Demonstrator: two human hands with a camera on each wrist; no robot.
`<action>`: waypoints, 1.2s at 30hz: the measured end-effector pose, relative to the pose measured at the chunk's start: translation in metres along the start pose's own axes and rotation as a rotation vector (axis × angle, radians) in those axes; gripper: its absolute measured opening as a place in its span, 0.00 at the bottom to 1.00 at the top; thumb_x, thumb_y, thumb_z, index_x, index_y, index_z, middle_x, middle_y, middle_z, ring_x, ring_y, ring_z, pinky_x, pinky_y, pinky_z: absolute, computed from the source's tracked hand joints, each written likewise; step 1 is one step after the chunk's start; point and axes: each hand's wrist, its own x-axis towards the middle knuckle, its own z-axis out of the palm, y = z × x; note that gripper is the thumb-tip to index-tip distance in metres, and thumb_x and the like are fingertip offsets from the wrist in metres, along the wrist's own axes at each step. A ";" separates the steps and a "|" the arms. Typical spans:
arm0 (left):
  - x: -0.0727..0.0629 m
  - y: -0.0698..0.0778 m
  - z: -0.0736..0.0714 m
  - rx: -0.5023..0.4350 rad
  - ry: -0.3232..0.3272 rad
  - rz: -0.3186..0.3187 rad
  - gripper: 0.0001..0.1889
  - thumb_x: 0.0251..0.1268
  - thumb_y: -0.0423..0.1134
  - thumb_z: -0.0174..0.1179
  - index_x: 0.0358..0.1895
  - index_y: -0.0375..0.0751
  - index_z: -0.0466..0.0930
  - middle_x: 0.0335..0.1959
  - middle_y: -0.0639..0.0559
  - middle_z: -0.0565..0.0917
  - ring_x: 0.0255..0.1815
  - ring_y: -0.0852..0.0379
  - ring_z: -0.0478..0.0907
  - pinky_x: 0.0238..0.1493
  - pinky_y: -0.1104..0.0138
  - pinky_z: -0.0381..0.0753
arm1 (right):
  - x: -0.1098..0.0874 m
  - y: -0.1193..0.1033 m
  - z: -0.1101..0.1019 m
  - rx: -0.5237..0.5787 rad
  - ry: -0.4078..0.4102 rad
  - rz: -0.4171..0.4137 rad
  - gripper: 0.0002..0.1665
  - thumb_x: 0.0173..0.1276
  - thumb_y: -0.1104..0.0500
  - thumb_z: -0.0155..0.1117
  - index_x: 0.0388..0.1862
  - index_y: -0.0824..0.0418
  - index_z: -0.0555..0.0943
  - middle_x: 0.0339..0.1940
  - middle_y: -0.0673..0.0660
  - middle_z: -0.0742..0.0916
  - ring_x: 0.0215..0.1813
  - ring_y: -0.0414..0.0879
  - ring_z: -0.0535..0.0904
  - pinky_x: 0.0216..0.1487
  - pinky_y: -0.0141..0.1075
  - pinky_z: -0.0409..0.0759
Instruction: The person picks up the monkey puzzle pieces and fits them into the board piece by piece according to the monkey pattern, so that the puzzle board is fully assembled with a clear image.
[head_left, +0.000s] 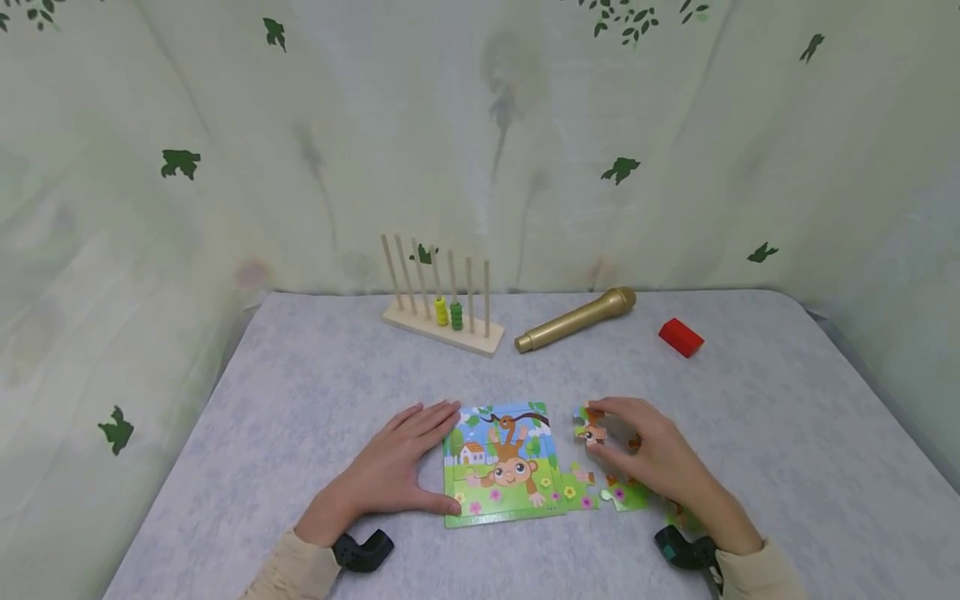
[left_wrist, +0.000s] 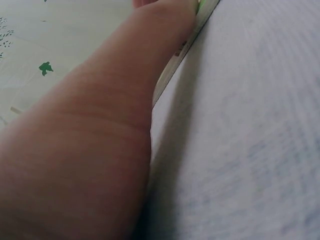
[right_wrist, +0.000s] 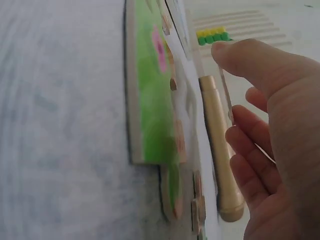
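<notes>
A square jigsaw puzzle with a hanging monkey and a small house lies on the table. My left hand rests at its left side, fingers extended to the upper left corner and thumb at the lower left corner. Just right of the puzzle, my right hand pinches a jigsaw piece between thumb and fingertips; in the right wrist view this piece shows as a thin edge. Below that hand lie loose jigsaw pieces, some partly hidden by it. One green piece lies against the puzzle's lower right side.
Behind the puzzle stands a wooden peg rack with yellow and green beads on two of its pegs. A gold microphone lies to its right, and a red block farther right. A patterned curtain hangs behind the table.
</notes>
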 end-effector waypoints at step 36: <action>-0.004 0.003 0.003 -0.020 0.029 -0.011 0.64 0.46 0.85 0.59 0.82 0.47 0.60 0.84 0.59 0.57 0.84 0.56 0.53 0.84 0.50 0.52 | 0.024 -0.036 0.029 0.064 -0.087 -0.082 0.28 0.62 0.49 0.80 0.61 0.48 0.84 0.60 0.41 0.84 0.62 0.41 0.81 0.58 0.44 0.86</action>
